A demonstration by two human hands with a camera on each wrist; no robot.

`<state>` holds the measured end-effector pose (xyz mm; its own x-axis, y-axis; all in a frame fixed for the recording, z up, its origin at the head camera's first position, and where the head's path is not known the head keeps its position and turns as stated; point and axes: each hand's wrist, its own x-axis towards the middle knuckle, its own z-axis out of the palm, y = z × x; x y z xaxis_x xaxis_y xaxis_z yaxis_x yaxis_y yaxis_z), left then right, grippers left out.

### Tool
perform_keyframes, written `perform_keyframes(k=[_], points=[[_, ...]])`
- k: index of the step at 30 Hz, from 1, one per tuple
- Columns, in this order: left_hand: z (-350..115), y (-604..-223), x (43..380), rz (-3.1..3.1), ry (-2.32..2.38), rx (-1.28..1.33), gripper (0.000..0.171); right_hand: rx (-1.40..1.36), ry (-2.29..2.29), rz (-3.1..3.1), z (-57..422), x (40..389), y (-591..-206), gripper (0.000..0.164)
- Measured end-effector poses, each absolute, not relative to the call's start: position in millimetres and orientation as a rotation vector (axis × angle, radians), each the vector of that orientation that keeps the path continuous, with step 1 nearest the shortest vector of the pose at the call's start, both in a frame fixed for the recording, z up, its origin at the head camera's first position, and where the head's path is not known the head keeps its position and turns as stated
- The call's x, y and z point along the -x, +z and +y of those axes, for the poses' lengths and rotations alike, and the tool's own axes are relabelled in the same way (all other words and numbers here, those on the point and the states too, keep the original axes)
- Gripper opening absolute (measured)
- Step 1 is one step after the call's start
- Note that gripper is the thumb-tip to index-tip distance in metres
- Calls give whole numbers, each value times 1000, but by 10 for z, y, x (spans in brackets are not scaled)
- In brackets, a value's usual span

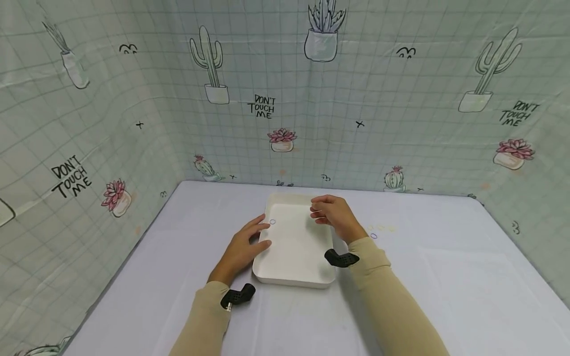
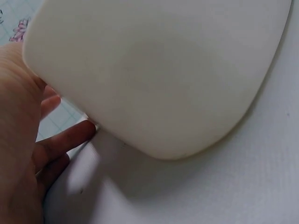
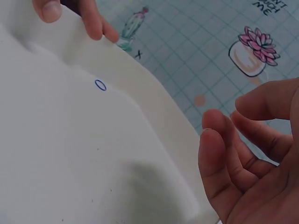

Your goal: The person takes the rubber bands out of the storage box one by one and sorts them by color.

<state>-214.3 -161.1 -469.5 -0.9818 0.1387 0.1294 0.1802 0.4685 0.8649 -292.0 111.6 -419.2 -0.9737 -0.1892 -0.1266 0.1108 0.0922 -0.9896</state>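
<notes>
A shallow white tray (image 1: 294, 247) lies lengthwise on the table. My left hand (image 1: 240, 249) rests at its left rim, the thumb and fingertips reaching over the edge. From the left wrist view, fingers (image 2: 74, 135) touch the tray's side. Inside the tray, near those fingertips, lies a thin blue ring (image 3: 100, 85). My right hand (image 1: 334, 215) hovers over the far right part of the tray. Its fingers (image 3: 212, 149) are loosely bent, with a gap between the tips and nothing seen in them.
Right of the tray, beyond my right wrist, a thin purple-blue ring (image 1: 373, 236) lies on the white-covered table (image 1: 445, 287). Several faint yellow rings (image 1: 381, 228) are close to it. A printed cloth (image 1: 347, 148) with cactus drawings hangs around the table's back and sides.
</notes>
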Motion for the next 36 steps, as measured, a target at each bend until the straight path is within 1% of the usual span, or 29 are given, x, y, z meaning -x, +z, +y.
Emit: perform_keyframes(k=[8, 22, 28, 36], points=[[-1634, -4706, 2151, -2645, -1592, 296, 47, 53, -1933, 2153, 872, 2933, -4183, 38], [-1686, -4708, 2167, -2659, -1581, 262, 48, 17, -1828, 2189, 549, 3055, -4345, 35], [-1677, -4686, 2177, -2658, -1582, 272, 54, 67, -1692, 2292, 454, 3120, -4395, 31], [-1667, -4724, 2162, -2654, -1575, 261, 53, 222, -1510, 2440, 314, 3123, -4484, 25]])
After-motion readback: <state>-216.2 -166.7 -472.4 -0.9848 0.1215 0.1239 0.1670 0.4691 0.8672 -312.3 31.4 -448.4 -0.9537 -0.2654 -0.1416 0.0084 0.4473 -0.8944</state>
